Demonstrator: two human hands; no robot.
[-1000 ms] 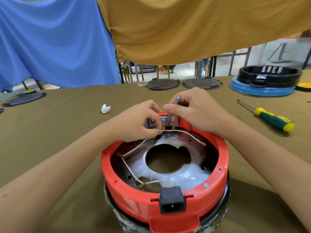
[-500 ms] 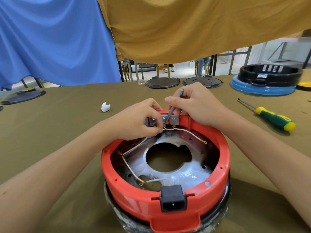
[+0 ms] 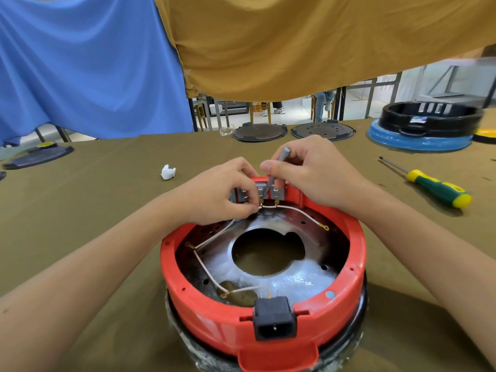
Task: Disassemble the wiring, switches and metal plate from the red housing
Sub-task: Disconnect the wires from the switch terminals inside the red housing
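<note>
The wiring step is in hand: the right hand (image 3: pixel 314 173) grips a thin grey tool (image 3: pixel 273 173) at the switches (image 3: pixel 268 193), just beside the left hand (image 3: pixel 222 194) pinching a white wire (image 3: pixel 298 210). The red housing (image 3: pixel 263 315) sits under both. Next, probably pry the connector free gently.

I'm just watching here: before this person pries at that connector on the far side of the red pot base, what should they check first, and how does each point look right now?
1. Thin grey metal tool gripped in the right hand: ok.
2. Tool tip set at the brass terminal under the grey switch block: ok.
3. Left hand pinches the white wire next to that terminal: ok.
4. Round red plastic housing secured against sliding: cannot tell; no hand grips its rim.
5. Black power socket unplugged: ok, no cord in it.
6. Terminal already loose: cannot tell.
</note>
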